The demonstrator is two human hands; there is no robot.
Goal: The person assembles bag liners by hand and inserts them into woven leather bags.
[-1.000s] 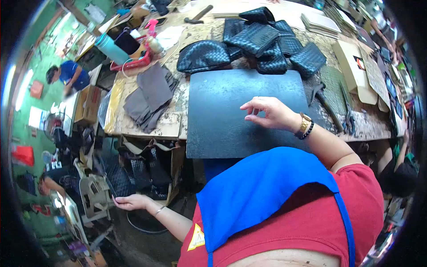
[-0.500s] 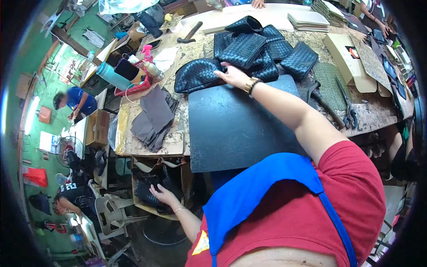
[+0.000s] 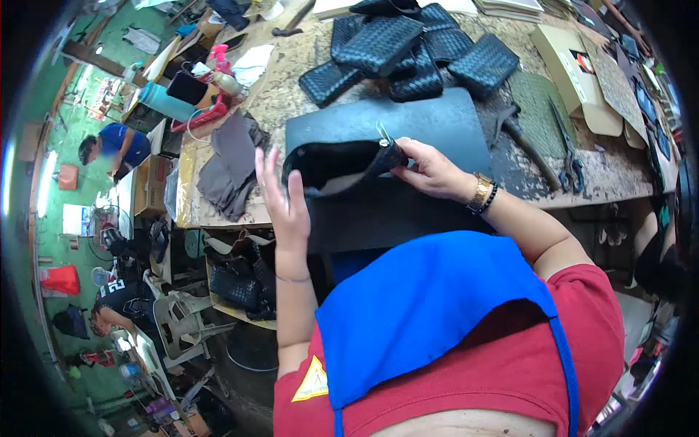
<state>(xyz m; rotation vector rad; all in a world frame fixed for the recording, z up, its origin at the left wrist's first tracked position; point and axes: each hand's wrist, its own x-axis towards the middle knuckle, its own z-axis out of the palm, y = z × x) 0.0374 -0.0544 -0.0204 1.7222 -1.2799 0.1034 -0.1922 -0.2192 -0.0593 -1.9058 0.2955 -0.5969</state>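
My right hand [image 3: 437,173] grips one end of a black woven leather pouch [image 3: 331,162], thumb and fingers closed on its edge by a small metal zipper end. The pouch's mouth gapes toward me and its inside is dark. Beside its other end, my left hand [image 3: 285,207] is raised with fingers stretched out and apart, right at the pouch's edge. Beneath the pouch lies a smooth black board [image 3: 437,120] at the front of the table. A pile of similar black woven pouches [image 3: 378,45] lies just behind the board.
Right of the board lie a hammer [image 3: 530,149], scissors [image 3: 571,164] and an open cardboard box [image 3: 571,76]. Dark folded cloth [image 3: 226,171] lies on the left, near a turquoise bottle [image 3: 167,100]. Below the table, a box holds woven black pieces [image 3: 237,284]. Two people work at far left.
My right hand has drawn a pouch from the pile onto the board and turned its mouth toward me. My left hand has risen from the box below the table to the pouch.
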